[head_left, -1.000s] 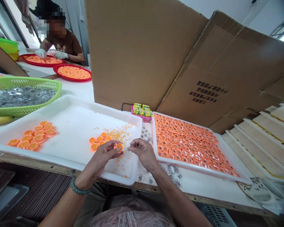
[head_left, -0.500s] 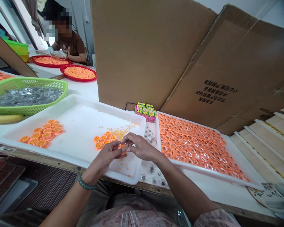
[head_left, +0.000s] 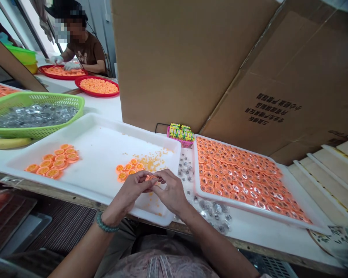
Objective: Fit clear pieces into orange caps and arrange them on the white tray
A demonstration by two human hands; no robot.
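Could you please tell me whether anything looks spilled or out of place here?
Small orange bits lie scattered in the right part of the white tray, beside the clustered orange discs; they look spilled, though that may be deliberate.

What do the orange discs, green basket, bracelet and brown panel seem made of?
Orange discs: probably plastic, perhaps rubbery; smooth-looking, with repeated, moulded-looking shapes.
Green basket: likely plastic, fairly smooth; its wall has regular holes.
Bracelet: smooth round greenish beads; stone, glass or plastic, I cannot tell.
Brown panel: almost certainly cardboard, matt, with crease and print.
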